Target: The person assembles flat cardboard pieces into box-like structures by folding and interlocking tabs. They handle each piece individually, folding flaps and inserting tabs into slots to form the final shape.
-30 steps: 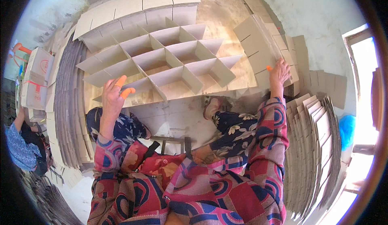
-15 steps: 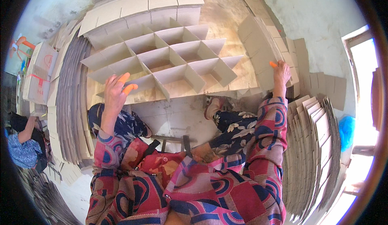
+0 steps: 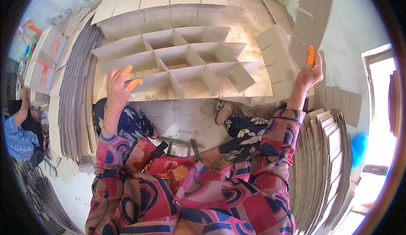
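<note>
A cardboard divider grid (image 3: 175,57) with several crossed strips stands on the wooden table (image 3: 245,19) in front of me. My left hand (image 3: 118,85), with orange covers on thumb and a finger, is at the grid's near left corner. Its thumb and finger are apart, close to the end of the nearest strip, and I see nothing gripped in it. Out to the right, my right hand (image 3: 311,72) holds a slotted cardboard strip (image 3: 313,17) by its lower end, raised and tilted. It also wears an orange finger cover.
Slotted cardboard is stacked behind the grid (image 3: 160,0), on the table's right (image 3: 270,61), and in tall piles at left (image 3: 76,95) and right (image 3: 317,163). A taped carton (image 3: 44,61) stands far left, above another person (image 3: 21,135). A blue bag (image 3: 358,150) is by the doorway.
My right hand has lifted a slotted cardboard strip up off the right stack and moved right. The left hand stays by the grid's corner. The whole view has shifted slightly.
</note>
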A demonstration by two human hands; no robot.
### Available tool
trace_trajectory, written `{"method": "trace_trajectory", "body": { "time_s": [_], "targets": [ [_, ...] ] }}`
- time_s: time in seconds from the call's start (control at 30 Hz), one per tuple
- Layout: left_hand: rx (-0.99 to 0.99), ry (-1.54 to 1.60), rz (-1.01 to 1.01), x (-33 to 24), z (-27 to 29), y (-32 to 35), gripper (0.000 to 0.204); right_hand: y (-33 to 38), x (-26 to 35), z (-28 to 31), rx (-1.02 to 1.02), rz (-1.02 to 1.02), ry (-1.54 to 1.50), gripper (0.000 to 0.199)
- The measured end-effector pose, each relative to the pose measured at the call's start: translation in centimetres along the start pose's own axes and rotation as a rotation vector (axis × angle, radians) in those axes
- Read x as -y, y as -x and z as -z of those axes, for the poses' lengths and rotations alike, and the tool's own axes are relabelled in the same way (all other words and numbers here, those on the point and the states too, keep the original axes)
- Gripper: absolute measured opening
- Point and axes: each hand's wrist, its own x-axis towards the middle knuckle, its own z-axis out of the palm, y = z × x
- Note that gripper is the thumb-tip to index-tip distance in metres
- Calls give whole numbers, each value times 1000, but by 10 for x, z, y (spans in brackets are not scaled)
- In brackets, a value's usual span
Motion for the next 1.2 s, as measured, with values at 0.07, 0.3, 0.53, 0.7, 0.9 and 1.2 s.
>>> {"method": "trace_trajectory", "body": {
  "time_s": [0.07, 0.3, 0.53, 0.7, 0.9, 1.2],
  "targets": [
    [25, 9, 52, 6, 3, 5, 57, 14, 65, 1, 63, 47, -120, 27],
    [52, -28, 82, 15, 4, 14, 44, 96, 182, -26, 701, 286, -504, 52],
    [87, 182, 136, 31, -4, 36, 17, 154, 253, -51, 1043, 381, -589, 50],
    [51, 224, 141, 28, -9, 32, 14, 173, 272, -68, 1089, 408, -537, 46],
    [3, 247, 126, 29, -12, 31, 16, 174, 274, -83, 1079, 500, -602, 41],
    [46, 233, 172, 33, -21, 33, 11, 190, 281, -83, 1074, 510, -566, 43]
  ]
}}
